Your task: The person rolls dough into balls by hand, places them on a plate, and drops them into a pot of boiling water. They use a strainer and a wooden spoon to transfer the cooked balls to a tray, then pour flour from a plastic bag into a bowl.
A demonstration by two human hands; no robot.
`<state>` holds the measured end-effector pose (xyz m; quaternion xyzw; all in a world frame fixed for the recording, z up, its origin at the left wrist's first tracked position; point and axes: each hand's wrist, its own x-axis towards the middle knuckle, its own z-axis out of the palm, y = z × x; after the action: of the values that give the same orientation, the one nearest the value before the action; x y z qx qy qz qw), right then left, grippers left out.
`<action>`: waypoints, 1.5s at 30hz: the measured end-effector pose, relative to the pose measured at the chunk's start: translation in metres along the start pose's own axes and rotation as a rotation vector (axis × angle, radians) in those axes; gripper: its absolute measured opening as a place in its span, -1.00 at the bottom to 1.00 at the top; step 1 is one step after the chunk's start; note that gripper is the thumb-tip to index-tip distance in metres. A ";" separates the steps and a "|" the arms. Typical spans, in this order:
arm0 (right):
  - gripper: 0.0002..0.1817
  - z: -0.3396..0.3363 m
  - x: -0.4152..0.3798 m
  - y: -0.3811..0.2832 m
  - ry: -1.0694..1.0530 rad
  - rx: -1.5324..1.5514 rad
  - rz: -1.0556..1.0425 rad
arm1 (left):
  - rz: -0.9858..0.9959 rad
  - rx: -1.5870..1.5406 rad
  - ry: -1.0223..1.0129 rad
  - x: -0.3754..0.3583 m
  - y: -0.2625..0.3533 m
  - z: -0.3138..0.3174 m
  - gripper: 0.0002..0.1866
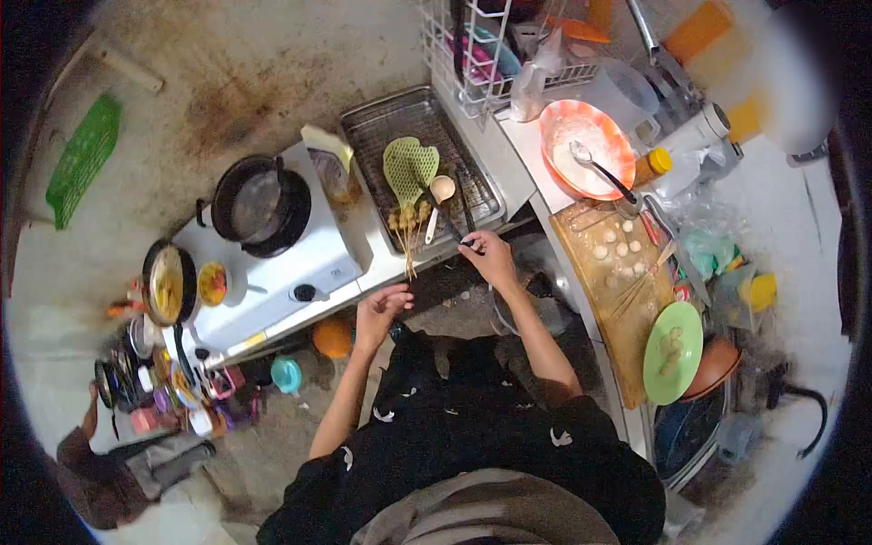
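My right hand (491,261) is closed on the black handle of a light green perforated skimmer (411,163). The skimmer's head lies over a wire rack in a metal tray (495,195). Beside its handle, a small ladle (442,188) with a pale bowl and white handle rests on the rack. Several skewers with browned food (409,218) lie at the tray's near corner, their bare sticks sticking out over the counter edge. Just below those stick ends hovers my left hand (385,312), fingers apart and holding nothing that I can see.
A black pan (259,207) sits on the white stove (313,250) to the left. Another pan (169,283) holds yellow food. On the right are an orange-rimmed bowl (587,148), a wooden board (590,282) with pale dough balls and sticks, and a green plate (673,354). Another person (100,472) is at lower left.
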<state>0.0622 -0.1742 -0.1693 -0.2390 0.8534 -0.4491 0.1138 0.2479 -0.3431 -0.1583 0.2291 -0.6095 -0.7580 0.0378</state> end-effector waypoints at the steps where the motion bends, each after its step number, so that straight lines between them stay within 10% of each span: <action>1: -0.76 -0.002 0.002 -0.008 0.041 0.020 0.044 | 0.004 0.029 -0.047 0.007 -0.002 -0.003 -0.73; 13: -0.82 -0.089 -0.042 -0.072 0.500 0.467 0.111 | 0.017 0.362 -0.477 0.068 0.054 0.070 -0.78; 17: -0.75 -0.129 -0.058 -0.065 0.530 0.250 0.168 | 0.017 0.020 -0.582 0.080 0.059 0.114 -0.76; 24: -0.76 -0.189 -0.052 -0.029 0.722 -0.210 0.264 | 0.755 0.591 -0.495 0.120 0.085 0.201 -0.69; 34: -0.82 -0.199 -0.040 -0.009 0.483 -0.489 0.241 | 0.843 1.144 -0.325 0.134 0.092 0.248 -0.81; 45: -0.83 -0.199 -0.025 -0.022 0.210 -0.716 -0.057 | 0.633 1.029 -0.396 0.137 0.096 0.237 -0.78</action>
<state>0.0091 -0.0306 -0.0385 -0.2397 0.9565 -0.1472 -0.0777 0.0113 -0.1984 -0.0735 -0.1178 -0.9294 -0.3484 0.0319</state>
